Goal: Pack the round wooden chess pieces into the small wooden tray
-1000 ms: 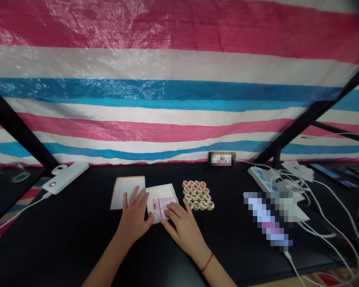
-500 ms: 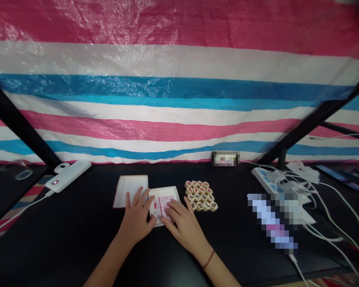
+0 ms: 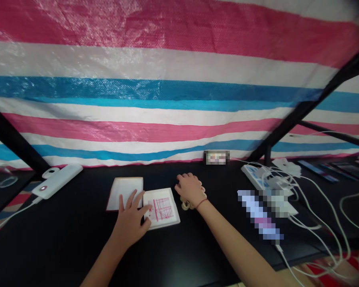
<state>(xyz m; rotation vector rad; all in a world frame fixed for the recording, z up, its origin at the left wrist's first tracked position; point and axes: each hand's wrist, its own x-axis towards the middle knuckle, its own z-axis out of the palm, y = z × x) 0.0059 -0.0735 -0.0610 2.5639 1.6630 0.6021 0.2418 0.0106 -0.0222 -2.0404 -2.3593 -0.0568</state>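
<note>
My left hand is open, its fingers spread at the left side of a shallow white box; the thumb and forefinger touch or overlap its near left edge. Inside that box lies a sheet with a red line grid. An upturned box lid with a pale inside lies just beyond the left fingertips. To the right, my right hand is curled over a block of round wooden Chinese chess pieces, fingers bent around its far left side. Most of the pieces are hidden beneath it.
A white power bank with a cable lies at the left. On the right are a blurred-out phone-like object, a power strip and tangled white cables. A small blurred-out device stands near the striped sheet behind the black table.
My right hand has left the white box and moved right and away from me onto the chess pieces. My left hand stays by the box. The view has turned slightly right.
</note>
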